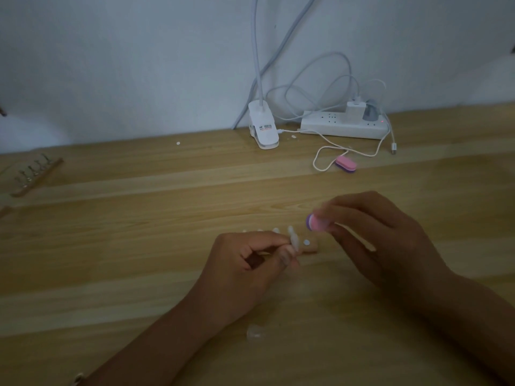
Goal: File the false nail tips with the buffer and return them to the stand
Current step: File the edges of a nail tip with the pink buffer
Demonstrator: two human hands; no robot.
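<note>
My left hand (245, 263) pinches a pale false nail tip (294, 241) between thumb and fingers, just above the table. My right hand (373, 235) grips a small pink and purple buffer (316, 222), held a little above and to the right of that tip, not touching it. Behind my left hand lies a wooden stand (310, 247), mostly hidden, with several white nail tips (276, 230) showing along it. Another clear nail tip (255, 331) lies on the table near my left forearm.
A second pink and purple buffer (345, 164) lies further back by a white cable. A clip lamp base (263, 126) and a power strip (344, 125) stand at the wall. A wooden stand with metal holders (34, 175) sits at the far left.
</note>
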